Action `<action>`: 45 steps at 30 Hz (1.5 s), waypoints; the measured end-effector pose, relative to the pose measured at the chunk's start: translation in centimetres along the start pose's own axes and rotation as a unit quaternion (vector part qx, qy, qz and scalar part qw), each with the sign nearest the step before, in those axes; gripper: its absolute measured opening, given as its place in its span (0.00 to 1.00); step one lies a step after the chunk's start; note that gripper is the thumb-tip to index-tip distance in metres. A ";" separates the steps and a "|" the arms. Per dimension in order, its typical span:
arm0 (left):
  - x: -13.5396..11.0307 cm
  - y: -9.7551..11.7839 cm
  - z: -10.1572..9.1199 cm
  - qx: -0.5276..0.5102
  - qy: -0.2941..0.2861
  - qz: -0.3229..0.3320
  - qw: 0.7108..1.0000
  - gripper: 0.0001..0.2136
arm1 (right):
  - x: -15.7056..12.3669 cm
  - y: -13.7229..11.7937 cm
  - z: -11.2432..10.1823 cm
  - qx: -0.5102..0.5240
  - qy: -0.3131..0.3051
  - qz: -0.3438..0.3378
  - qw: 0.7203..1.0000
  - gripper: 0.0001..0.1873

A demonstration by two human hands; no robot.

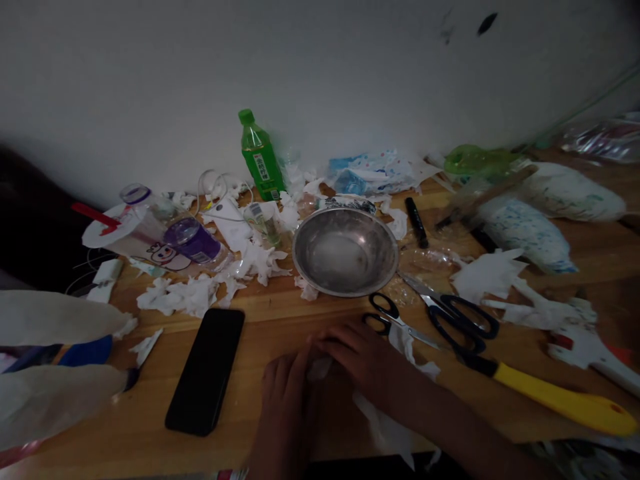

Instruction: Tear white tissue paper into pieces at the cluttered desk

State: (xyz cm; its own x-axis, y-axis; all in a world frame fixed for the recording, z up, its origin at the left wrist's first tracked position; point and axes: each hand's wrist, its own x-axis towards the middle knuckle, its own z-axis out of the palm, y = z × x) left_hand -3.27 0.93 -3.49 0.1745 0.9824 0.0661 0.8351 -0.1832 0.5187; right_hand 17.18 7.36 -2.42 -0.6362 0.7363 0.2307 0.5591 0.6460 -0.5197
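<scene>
In the head view, the left hand and right hand, fingers loosely bent, meet over the table, seemingly working the white scrap between them; too dim to tell whether either grips it. The next move calls for care near the small scissors.

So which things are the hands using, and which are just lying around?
Seemingly in use:
- left hand and right hand
- small pale scrap between them

Seemingly just lying around:
- black phone
- metal bowl
- green bottle
- small scissors
- large scissors
- yellow handle
</scene>
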 end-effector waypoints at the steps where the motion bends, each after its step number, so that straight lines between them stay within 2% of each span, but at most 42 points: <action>1: 0.0 0.0 0.1 -0.003 -0.001 0.000 1.000 0.38 | 0.0 0.0 0.0 -0.001 -0.001 -0.003 1.000 0.22; 5: -0.3 -0.2 0.3 -0.050 -0.020 -0.023 0.998 0.35 | 0.0 0.3 -0.1 -0.001 -0.001 -0.012 1.000 0.15; 11: 0.1 0.4 -0.4 -0.201 -0.038 -0.146 0.968 0.25 | 0.0 0.8 -0.1 0.008 0.002 -0.020 1.000 0.11; 16: 1.1 0.8 -1.2 -0.263 -0.025 -0.162 0.951 0.23 | 0.1 1.0 -0.1 0.010 0.002 -0.027 1.000 0.12; 21: 1.3 1.0 -1.2 -0.295 -0.012 -0.198 0.935 0.23 | 0.5 0.3 -1.3 0.028 -0.010 -0.027 0.999 0.16; 28: 1.0 1.4 -1.7 -0.345 -0.046 -0.221 0.911 0.24 | 0.4 -0.3 -2.9 0.081 -0.043 -0.013 0.996 0.15; 33: 1.1 2.2 -1.9 -0.446 -0.048 -0.229 0.864 0.23 | 0.1 -0.4 -2.9 0.157 -0.054 -0.001 0.986 0.11; 38: 1.3 2.1 -2.3 -0.518 -0.059 -0.235 0.820 0.22 | -0.2 -0.3 -3.1 0.171 -0.025 -0.021 0.985 0.07; 40: 1.5 2.0 -2.3 -0.512 -0.068 -0.237 0.823 0.20 | -0.3 -0.3 -3.3 0.160 -0.001 -0.024 0.987 0.08; 41: 1.6 2.1 -2.1 -0.497 -0.063 -0.232 0.834 0.19 | -0.4 -0.3 -3.3 0.153 0.010 -0.023 0.988 0.10; 45: 1.8 2.8 -0.8 -0.391 -0.022 -0.181 0.902 0.21 | -0.6 -1.5 -2.9 0.123 0.100 0.016 0.987 0.14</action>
State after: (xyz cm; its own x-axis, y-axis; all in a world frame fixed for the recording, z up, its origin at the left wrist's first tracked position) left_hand -1.02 2.19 -1.28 -0.0014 0.9676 -0.2525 0.2218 0.2465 0.9434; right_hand 18.27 6.54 0.62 -0.4889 0.7968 0.3551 0.4158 0.5707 -0.7081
